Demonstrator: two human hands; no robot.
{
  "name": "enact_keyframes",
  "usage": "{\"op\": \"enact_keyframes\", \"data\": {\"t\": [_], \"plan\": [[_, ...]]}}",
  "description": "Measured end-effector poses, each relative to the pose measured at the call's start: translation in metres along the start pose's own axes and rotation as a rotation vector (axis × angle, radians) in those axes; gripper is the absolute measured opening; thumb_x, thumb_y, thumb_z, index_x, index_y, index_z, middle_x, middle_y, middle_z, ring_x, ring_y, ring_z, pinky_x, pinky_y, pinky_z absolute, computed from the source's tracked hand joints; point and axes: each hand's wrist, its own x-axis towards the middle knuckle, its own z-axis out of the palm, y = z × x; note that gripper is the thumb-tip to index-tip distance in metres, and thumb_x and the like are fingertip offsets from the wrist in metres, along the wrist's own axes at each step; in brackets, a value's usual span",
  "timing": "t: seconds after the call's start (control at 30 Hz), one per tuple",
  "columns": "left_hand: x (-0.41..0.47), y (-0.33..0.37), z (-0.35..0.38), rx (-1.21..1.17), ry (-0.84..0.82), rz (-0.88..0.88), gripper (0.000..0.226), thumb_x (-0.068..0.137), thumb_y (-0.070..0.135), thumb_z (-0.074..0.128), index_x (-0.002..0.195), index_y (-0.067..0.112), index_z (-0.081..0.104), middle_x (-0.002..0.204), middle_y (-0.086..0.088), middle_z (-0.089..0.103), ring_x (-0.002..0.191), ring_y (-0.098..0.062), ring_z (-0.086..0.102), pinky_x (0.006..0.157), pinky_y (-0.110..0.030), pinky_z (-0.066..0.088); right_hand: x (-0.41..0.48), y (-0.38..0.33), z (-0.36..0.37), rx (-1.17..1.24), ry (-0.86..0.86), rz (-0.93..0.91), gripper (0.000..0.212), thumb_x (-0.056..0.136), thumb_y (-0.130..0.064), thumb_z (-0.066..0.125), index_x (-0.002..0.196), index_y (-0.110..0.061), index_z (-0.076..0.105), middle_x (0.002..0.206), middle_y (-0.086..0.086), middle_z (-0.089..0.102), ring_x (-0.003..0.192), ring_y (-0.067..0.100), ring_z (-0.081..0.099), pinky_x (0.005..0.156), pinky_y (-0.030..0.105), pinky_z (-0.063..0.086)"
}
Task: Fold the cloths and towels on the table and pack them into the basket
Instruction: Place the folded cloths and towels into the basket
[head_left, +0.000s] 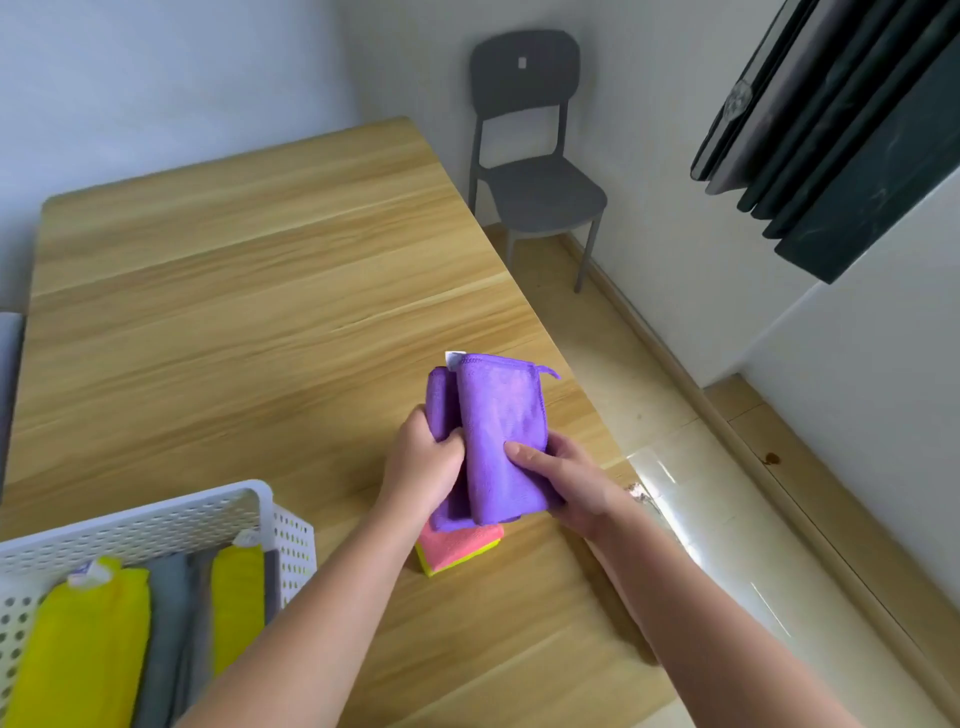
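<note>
- Left hand (423, 462) curled round one fold of purple cloth (498, 431); right hand (566, 478) pinching the other side, thumb on top.
- Held folded just above a pink-and-yellow stack (460, 546), near the right edge of the wooden table (234, 312).
- White perforated basket (156, 512) at near left, with yellow cloths (88, 639) and grey cloths (166, 634) upright inside.
- Beyond: grey chair (535, 176) against white wall (156, 78), dark curtain (841, 140) at right, glossy floor (701, 493).

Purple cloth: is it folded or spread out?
Folded. The purple cloth is a thick, layered bundle with doubled edges showing, gripped between the left hand and the right hand.
</note>
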Motion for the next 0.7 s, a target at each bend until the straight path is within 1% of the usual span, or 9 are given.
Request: {"op": "enact_keyframes", "data": {"t": [0.07, 0.13, 0.2, 0.27, 0.37, 0.5, 0.6, 0.67, 0.7], "plan": [[-0.021, -0.001, -0.024, 0.258, 0.207, 0.131, 0.012, 0.084, 0.018, 0.054, 0.087, 0.01, 0.045, 0.075, -0.002, 0.057, 0.072, -0.03, 0.054, 0.062, -0.037, 0.04, -0.007, 0.008, 0.028, -0.039, 0.021, -0.024, 0.048, 0.069, -0.016, 0.072, 0.114, -0.004, 0.059, 0.103, 0.01, 0.07, 0.086, 0.019, 0.067, 0.072, 0.03, 0.055], [-0.04, 0.001, -0.045, 0.496, 0.381, 0.274, 0.016, 0.087, 0.017, 0.051, 0.087, 0.013, 0.036, 0.076, -0.009, 0.057, 0.071, -0.036, 0.053, 0.057, -0.035, 0.031, -0.012, 0.016, 0.05, -0.097, 0.06, -0.056, 0.033, 0.074, -0.011, 0.074, 0.105, -0.008, 0.062, 0.096, 0.007, 0.07, 0.08, 0.017, 0.067, 0.069, 0.028, 0.055], [-0.052, -0.006, -0.07, 0.536, 0.481, 0.364, 0.015, 0.087, 0.016, 0.051, 0.088, 0.014, 0.036, 0.077, -0.014, 0.06, 0.072, -0.039, 0.056, 0.056, -0.034, 0.028, -0.019, 0.023, 0.077, -0.141, 0.094, -0.102, 0.02, 0.081, -0.004, 0.069, 0.098, -0.012, 0.062, 0.092, 0.005, 0.069, 0.076, 0.014, 0.066, 0.069, 0.027, 0.054], [-0.062, -0.016, -0.104, 0.397, 0.511, 0.357, 0.013, 0.086, 0.015, 0.054, 0.089, 0.011, 0.042, 0.076, -0.016, 0.059, 0.07, -0.038, 0.054, 0.056, -0.035, 0.029, -0.028, 0.03, 0.108, -0.142, 0.098, -0.142, 0.026, 0.078, -0.006, 0.072, 0.101, -0.01, 0.062, 0.093, 0.006, 0.069, 0.078, 0.015, 0.066, 0.072, 0.03, 0.055], [-0.069, -0.033, -0.152, 0.035, 0.4, 0.259, 0.014, 0.081, 0.021, 0.058, 0.09, 0.014, 0.049, 0.079, -0.008, 0.058, 0.071, -0.026, 0.05, 0.061, -0.034, 0.034, -0.039, 0.037, 0.14, -0.082, 0.075, -0.17, 0.045, 0.066, -0.013, 0.073, 0.108, -0.005, 0.059, 0.095, 0.008, 0.069, 0.082, 0.02, 0.065, 0.076, 0.034, 0.054], [-0.083, -0.082, -0.227, -0.284, 0.258, 0.034, 0.031, 0.062, 0.039, 0.059, 0.084, 0.017, 0.06, 0.087, -0.009, 0.067, 0.081, -0.026, 0.061, 0.074, -0.039, 0.046, -0.051, 0.059, 0.185, -0.07, 0.016, -0.175, 0.026, 0.079, 0.0, 0.069, 0.1, -0.012, 0.06, 0.09, 0.006, 0.069, 0.074, 0.016, 0.066, 0.068, 0.028, 0.056], [-0.1, -0.122, -0.271, -0.363, 0.245, -0.099, 0.018, 0.074, 0.03, 0.066, 0.084, 0.016, 0.059, 0.093, -0.014, 0.066, 0.085, -0.028, 0.062, 0.076, -0.04, 0.046, -0.057, 0.08, 0.216, -0.096, -0.04, -0.135, 0.032, 0.077, -0.004, 0.071, 0.106, -0.014, 0.06, 0.095, 0.004, 0.07, 0.079, 0.016, 0.067, 0.069, 0.028, 0.056], [-0.111, -0.143, -0.291, -0.408, 0.266, -0.147, 0.005, 0.088, 0.018, 0.06, 0.085, 0.017, 0.057, 0.09, -0.009, 0.064, 0.077, -0.023, 0.06, 0.069, -0.035, 0.045, -0.06, 0.094, 0.232, -0.095, -0.08, -0.098, 0.034, 0.082, -0.003, 0.068, 0.113, -0.014, 0.057, 0.1, 0.004, 0.07, 0.085, 0.016, 0.067, 0.073, 0.029, 0.056], [-0.116, -0.154, -0.303, -0.429, 0.288, -0.167, 0.007, 0.091, 0.015, 0.057, 0.085, 0.018, 0.057, 0.089, -0.006, 0.064, 0.076, -0.02, 0.06, 0.067, -0.033, 0.044, -0.061, 0.103, 0.243, -0.099, -0.107, -0.073, 0.037, 0.082, -0.004, 0.068, 0.116, -0.013, 0.056, 0.102, 0.004, 0.069, 0.089, 0.017, 0.067, 0.075, 0.03, 0.056]]}}
